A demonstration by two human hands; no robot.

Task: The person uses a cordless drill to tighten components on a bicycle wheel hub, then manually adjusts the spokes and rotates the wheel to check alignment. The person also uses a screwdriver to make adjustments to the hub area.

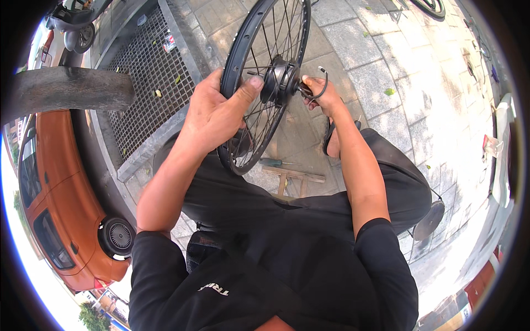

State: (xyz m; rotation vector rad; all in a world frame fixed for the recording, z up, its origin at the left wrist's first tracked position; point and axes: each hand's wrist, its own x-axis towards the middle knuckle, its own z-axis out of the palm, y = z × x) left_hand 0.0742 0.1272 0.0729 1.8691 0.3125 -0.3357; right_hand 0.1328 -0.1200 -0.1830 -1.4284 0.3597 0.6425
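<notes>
One spoked wheel [237, 55] was clamped at its left edge by the left hand [215, 118], its long axis extending forward. One hub motor [281, 83] was positioned between both hands, right-hand fingers [311, 82] being pinched beside one black cable [326, 83], exact contact indeterminable. One screwdriver [271, 162] was located bodyward of both hands.

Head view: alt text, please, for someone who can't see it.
The left hand grips a spoked wheel by its rim; the right hand is at the axle, beside a looped black cable. A screwdriver lies below; an orange car stands at left.
</notes>
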